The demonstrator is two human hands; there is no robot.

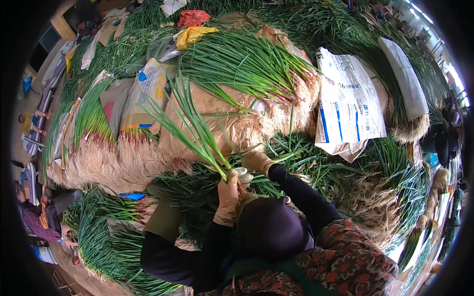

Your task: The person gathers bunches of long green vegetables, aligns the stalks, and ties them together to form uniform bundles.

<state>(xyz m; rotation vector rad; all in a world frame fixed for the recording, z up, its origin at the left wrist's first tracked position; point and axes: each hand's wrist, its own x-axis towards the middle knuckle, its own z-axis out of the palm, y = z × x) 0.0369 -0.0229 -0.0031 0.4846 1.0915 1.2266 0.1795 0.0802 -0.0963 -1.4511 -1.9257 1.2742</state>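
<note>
Gloved in beige, my left hand [228,197] closes round the lower stalks of a small bunch of green onions [200,135], whose long leaves fan up and to the left. Pale glove fingertips show beside the stalk bases, and roots hang below them. My right hand [257,162], also gloved, is just up and to the right of the bunch, with its fingers curled; what they hold, if anything, is not clear. Loose green leaves [316,170] lie beneath and beside it. Beyond both hands, a large pile of green onions [242,66] rests on brown wrapping [197,111].
A printed white sack [350,98] lies at the right, with a grey-white rolled cover [405,79] farther over. Rooted bundles [94,123] stand at the left. A red bag [193,18] and yellow bag [194,35] are behind. Another person [42,219] is at the far left.
</note>
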